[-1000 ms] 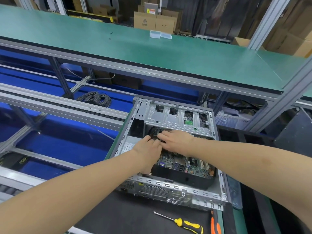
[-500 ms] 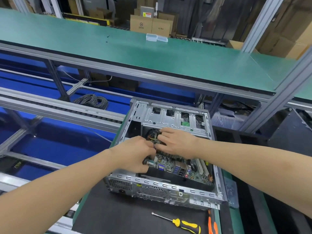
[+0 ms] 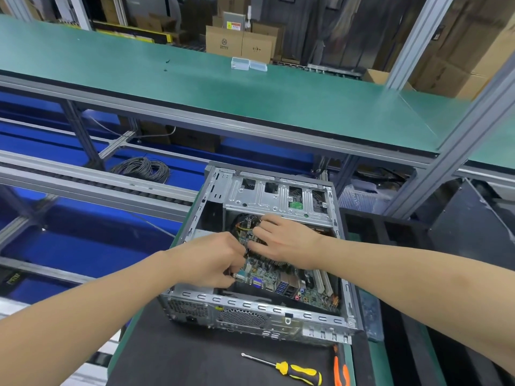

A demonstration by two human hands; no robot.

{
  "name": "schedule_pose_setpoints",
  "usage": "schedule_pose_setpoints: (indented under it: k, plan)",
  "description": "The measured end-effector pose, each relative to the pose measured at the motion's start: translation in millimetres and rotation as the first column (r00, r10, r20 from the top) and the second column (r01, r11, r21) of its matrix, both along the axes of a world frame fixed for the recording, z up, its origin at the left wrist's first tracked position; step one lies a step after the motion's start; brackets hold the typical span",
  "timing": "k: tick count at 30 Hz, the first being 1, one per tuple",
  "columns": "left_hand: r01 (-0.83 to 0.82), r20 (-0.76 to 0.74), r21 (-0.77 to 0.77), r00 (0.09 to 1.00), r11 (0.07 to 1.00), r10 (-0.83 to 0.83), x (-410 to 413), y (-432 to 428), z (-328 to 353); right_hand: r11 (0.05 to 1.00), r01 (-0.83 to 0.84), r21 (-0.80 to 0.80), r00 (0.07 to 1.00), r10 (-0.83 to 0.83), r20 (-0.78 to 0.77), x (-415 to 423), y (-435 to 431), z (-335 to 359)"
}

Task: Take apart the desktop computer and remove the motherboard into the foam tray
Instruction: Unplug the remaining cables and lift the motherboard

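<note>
Steel case [image 3: 250,316] open, both hands inside.
Left hand [image 3: 211,260] fingers curled on motherboard [image 3: 260,274] left edge; right hand [image 3: 287,243] fingers flat over cooler [image 3: 245,222], grasping nothing.

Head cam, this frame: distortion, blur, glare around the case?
Head view: wide-angle bowing curves the green shelf and stretches the forearms at the edges. Head view: light is even, shadows soft, with a faint sheen on the drive cage. Head view: left hand, right hand and motherboard are fairly sharp, with no obvious motion blur.
</note>
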State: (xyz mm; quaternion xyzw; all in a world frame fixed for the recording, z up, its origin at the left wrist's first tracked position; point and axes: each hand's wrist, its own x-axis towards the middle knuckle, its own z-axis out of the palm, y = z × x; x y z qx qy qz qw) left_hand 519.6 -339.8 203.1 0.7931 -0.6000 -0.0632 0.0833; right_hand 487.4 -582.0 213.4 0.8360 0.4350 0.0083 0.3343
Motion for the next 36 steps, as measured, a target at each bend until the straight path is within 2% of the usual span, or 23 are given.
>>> schedule_pose_setpoints:
  k: [3,7,10,17,21,31,36]
  plan:
    - [-0.029,-0.024,0.043,0.999,0.999,0.030,6,0,-4,1.000,-0.009,-0.001,1.000,0.009,-0.010,2,2,-3]
    - [0.003,-0.067,0.279,0.998,0.960,0.016,12,-11,-5,0.997,-0.045,-0.057,0.999,0.044,-0.010,1,13,-15]
    - [0.023,-0.098,0.361,0.995,0.932,0.013,16,-18,-3,0.998,-0.042,-0.037,0.999,0.041,-0.017,0,21,-22]
    - [0.009,-0.145,0.258,0.989,0.966,0.030,12,-16,-8,1.000,0.018,-0.005,0.998,-0.018,-0.056,-5,23,-22]
    - [0.005,-0.150,0.196,0.988,0.981,0.025,11,-14,-10,0.997,0.057,-0.049,0.994,-0.061,-0.090,-2,27,-16]
    - [-0.053,-0.305,0.162,0.947,0.985,0.100,8,-3,-13,0.993,0.119,-0.021,0.991,-0.120,-0.056,-6,18,-19]
    - [-0.056,-0.378,0.147,0.919,0.987,0.109,2,-5,-3,0.995,0.098,-0.003,0.994,-0.098,-0.053,-13,12,-15]
